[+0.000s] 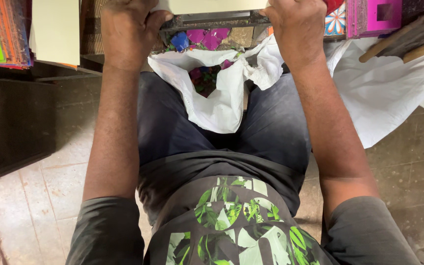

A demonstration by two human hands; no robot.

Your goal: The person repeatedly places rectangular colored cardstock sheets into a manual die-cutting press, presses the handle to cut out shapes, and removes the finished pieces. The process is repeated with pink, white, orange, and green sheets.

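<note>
I sit and look down at my lap. My left hand (126, 32) and my right hand (298, 27) both grip the ends of a dark, worn metal bar (217, 20) at the top edge of the view. A cream sheet (212, 5) lies just above the bar. Below the bar, a white plastic bag (219, 93) hangs open between my knees. Several coloured paper scraps (207, 39), pink, blue and green, lie in and above its mouth.
A stack of coloured sheets (3, 32) and a cream board (55, 29) stand at top left on a dark low surface (15, 122). A pink box (376, 17), wooden sticks (418, 41) and white cloth (388, 88) are at right. Stone floor (40, 196) lies below.
</note>
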